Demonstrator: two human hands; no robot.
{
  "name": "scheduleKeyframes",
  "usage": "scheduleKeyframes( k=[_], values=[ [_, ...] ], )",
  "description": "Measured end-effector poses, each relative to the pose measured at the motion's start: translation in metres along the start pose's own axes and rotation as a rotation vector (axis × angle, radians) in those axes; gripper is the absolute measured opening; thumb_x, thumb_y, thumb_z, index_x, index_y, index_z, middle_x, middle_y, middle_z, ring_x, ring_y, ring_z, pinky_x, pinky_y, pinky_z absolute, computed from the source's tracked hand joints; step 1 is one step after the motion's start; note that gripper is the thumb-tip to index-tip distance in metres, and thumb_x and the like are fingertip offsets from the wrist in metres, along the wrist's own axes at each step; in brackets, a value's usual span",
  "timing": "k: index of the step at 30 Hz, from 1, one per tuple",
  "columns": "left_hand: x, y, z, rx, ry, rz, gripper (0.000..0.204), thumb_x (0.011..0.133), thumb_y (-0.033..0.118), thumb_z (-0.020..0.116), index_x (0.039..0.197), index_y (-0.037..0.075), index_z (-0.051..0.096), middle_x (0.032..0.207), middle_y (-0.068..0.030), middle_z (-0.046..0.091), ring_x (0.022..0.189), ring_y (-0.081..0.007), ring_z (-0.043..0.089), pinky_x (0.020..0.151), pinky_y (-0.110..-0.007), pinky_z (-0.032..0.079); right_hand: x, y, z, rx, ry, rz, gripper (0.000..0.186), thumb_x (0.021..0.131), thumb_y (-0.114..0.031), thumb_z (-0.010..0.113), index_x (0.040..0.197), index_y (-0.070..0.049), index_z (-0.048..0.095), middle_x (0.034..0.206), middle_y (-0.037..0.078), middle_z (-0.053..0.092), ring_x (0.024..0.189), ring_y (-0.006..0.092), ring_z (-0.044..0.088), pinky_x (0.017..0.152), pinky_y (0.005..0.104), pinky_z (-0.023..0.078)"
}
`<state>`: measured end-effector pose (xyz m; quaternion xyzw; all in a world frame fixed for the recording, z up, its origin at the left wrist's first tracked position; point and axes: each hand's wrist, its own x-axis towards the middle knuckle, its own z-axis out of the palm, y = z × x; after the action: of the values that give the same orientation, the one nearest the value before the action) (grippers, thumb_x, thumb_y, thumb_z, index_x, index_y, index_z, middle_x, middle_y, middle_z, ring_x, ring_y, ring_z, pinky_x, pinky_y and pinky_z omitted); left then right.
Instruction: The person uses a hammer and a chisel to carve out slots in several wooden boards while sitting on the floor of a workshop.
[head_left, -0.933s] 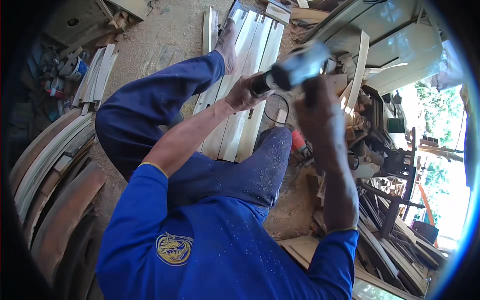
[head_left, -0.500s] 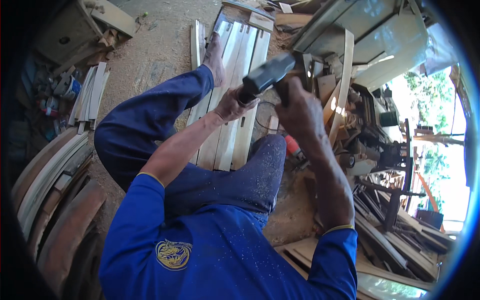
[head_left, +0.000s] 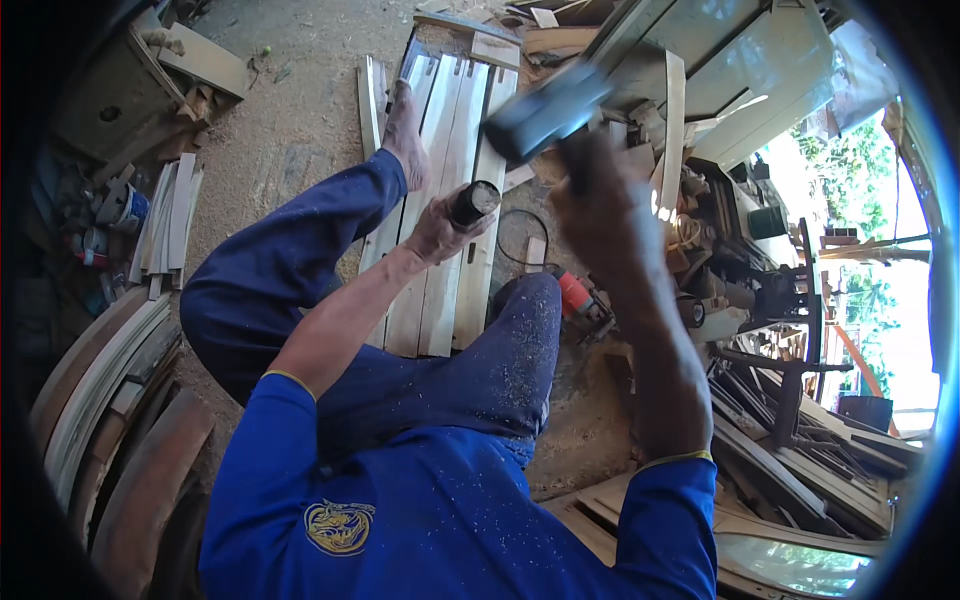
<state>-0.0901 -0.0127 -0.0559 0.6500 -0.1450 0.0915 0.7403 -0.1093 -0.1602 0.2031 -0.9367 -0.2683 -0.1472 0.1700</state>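
My left hand (head_left: 436,234) is wrapped round the thick black handle of a chisel (head_left: 482,199), whose pale, worn butt end faces up. Its blade is hidden below the fist. Long pale boards (head_left: 441,290) with narrow slots lie side by side under that hand, between my legs. My bare left foot (head_left: 404,140) rests on them. Up and to the right of the chisel, my right hand (head_left: 606,200) grips a hammer (head_left: 550,110). The dark, heavy hammer head is blurred by motion and stands apart from the chisel's end.
A red power tool (head_left: 575,294) lies by my right knee, near a black cable (head_left: 520,232). Stacked curved timber (head_left: 95,380) and thin slats (head_left: 170,220) line the left side. Wood scraps (head_left: 800,470) crowd the right. Sawdust covers the floor (head_left: 290,130).
The hammer has lifted away from the chisel, leaving the chisel's butt end in plain sight. My left hand keeps its grip. The whole view has shifted slightly.
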Motion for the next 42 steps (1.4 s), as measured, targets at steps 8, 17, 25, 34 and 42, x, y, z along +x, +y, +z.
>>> scheduleKeyframes(
  k=[8,17,25,34,42],
  values=[
    [0.003,-0.003,0.023,0.249,-0.114,0.061,0.029,0.085,0.013,0.075,0.111,0.004,0.065,0.093,-0.0091,0.072,0.088,-0.0138,0.068,0.080,-0.031,0.054,-0.070,0.026,0.082,-0.201,-0.327,0.331,0.032,0.080,-0.008,0.063,0.107,-0.004,0.047,0.083,0.024,0.066,0.078,0.0514,0.062,0.076,0.0574,0.050],
    [0.007,0.045,-0.006,0.299,-0.308,-0.226,0.046,0.079,0.024,0.084,0.115,0.007,0.060,0.092,-0.0052,0.070,0.086,-0.0168,0.066,0.083,-0.034,0.054,-0.029,-0.003,-0.024,0.174,0.192,0.227,0.029,0.081,-0.003,0.063,0.103,-0.003,0.043,0.078,0.018,0.065,0.073,0.0337,0.071,0.064,0.0439,0.056],
    [0.004,0.032,0.008,0.119,-0.263,-0.159,0.044,0.083,0.016,0.077,0.122,0.006,0.058,0.091,-0.0053,0.069,0.082,-0.0117,0.063,0.075,-0.033,0.055,-0.070,0.039,0.067,-0.046,-0.322,0.175,0.016,0.084,-0.007,0.055,0.097,-0.001,0.048,0.086,0.027,0.065,0.074,0.0485,0.065,0.068,0.0567,0.049],
    [-0.089,0.025,0.022,0.413,0.005,0.334,0.037,0.073,0.021,0.083,0.098,0.008,0.059,0.076,-0.0092,0.062,0.069,-0.0295,0.066,0.064,-0.039,0.053,-0.068,0.050,0.056,0.321,-0.101,0.425,0.026,0.079,-0.010,0.063,0.099,-0.001,0.050,0.075,0.024,0.062,0.075,0.0440,0.065,0.067,0.0512,0.048],
    [0.085,-0.087,-0.019,0.576,0.363,-0.572,0.036,0.075,0.036,0.071,0.080,0.000,0.068,0.072,-0.0191,0.070,0.068,-0.0293,0.070,0.065,-0.044,0.055,-0.095,0.073,0.083,0.407,-0.160,0.622,0.021,0.080,-0.009,0.064,0.092,0.000,0.049,0.071,0.021,0.062,0.068,0.0379,0.067,0.062,0.0438,0.050]
  ],
)
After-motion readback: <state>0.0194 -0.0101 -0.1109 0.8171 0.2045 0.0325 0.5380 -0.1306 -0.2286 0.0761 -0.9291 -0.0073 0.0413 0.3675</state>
